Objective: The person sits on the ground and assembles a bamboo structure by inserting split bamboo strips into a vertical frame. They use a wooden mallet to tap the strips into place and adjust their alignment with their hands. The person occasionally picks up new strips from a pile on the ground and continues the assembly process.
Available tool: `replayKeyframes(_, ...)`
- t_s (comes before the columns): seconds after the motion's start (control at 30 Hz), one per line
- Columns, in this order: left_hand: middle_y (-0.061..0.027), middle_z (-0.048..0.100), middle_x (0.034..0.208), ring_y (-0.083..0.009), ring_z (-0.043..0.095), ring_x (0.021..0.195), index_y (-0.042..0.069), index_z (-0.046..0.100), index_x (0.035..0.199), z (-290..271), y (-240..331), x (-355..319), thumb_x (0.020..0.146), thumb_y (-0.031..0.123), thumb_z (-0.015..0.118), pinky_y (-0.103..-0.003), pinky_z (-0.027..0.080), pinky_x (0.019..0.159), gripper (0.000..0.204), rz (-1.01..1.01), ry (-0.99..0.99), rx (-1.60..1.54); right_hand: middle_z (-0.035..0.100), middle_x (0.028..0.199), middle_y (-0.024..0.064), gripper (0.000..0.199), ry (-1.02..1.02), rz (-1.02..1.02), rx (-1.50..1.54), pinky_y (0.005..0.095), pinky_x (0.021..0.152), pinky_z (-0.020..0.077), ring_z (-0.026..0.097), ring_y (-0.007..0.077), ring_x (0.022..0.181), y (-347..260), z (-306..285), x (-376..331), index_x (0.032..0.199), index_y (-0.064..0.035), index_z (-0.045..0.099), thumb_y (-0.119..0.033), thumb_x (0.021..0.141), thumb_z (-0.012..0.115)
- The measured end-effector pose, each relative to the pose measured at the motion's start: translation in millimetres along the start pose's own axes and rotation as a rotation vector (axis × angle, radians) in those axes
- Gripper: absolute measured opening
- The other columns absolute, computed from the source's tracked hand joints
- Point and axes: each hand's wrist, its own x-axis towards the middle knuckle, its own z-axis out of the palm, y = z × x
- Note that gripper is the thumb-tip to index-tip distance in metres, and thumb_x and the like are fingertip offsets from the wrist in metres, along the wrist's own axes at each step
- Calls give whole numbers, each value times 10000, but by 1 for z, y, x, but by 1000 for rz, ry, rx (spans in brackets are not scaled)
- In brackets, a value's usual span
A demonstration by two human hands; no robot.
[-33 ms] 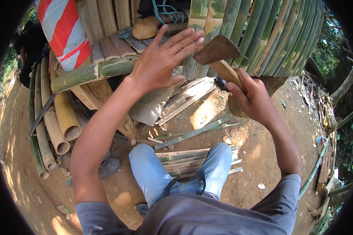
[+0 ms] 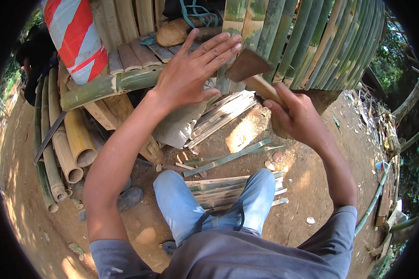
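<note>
Hatchet [image 2: 249,70] with a wide, dark blade is held in the right hand [image 2: 299,114], its fingers wrapped around the wooden handle [image 2: 265,89]. The handle is slanted from low right to high left, so the blade is found up and to the left of those fingers. Nothing is seen held in the left hand [image 2: 182,76], which is opened flat, thumb spread wide. The blade is seen just beside the left fingertips, in front of long bamboo slats [image 2: 253,23]. Whether the slats are touched cannot be told.

Bamboo poles [image 2: 62,144] at left, slats [image 2: 286,42] ahead, strips [image 2: 216,188] on ground [image 2: 312,181] between knees [image 2: 168,183]
</note>
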Motion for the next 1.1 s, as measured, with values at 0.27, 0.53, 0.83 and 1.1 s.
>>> replayKeyframes(0.27, 22, 274, 1584, -199, 270, 1450, 191, 269, 1531, 0, 3, 2, 553, 373, 841, -508, 175, 1207, 1148, -16, -10, 20, 563, 631, 24, 187, 429, 213, 504, 311, 508, 417, 543, 118, 548, 16, 85, -47, 990, 2, 619, -175, 939, 651)
replayKeyframes(0.53, -41, 278, 1584, -248, 249, 1460, 143, 289, 1524, -5, -1, 6, 601, 466, 810, -524, 177, 1190, 1108, 15, -64, 100, 592, 800, 27, 417, 1077, 411, 1543, 235, 464, 393, 469, 55, 546, -44, 218, 46, 1246, 57, 546, -210, 948, 663)
replayKeyframes(0.83, -104, 295, 1568, -300, 280, 1442, 105, 317, 1504, -18, 1, 9, 748, 281, 773, -515, 238, 1164, 900, 91, -50, 5, 627, 814, 99, 271, 1069, 404, 1742, 252, 434, 393, 462, 74, 508, -42, 210, 65, 1033, 25, 556, -198, 935, 675)
replayKeyframes(1.1, -132, 566, 1254, -145, 543, 1123, -22, 499, 1307, 0, 8, 46, 901, 215, 714, -302, 448, 965, 517, -385, 412, -874, 630, 810, 112, 272, 1078, 428, 1833, 249, 425, 397, 467, 78, 503, -46, 211, 68, 1001, 14, 540, -204, 928, 684)
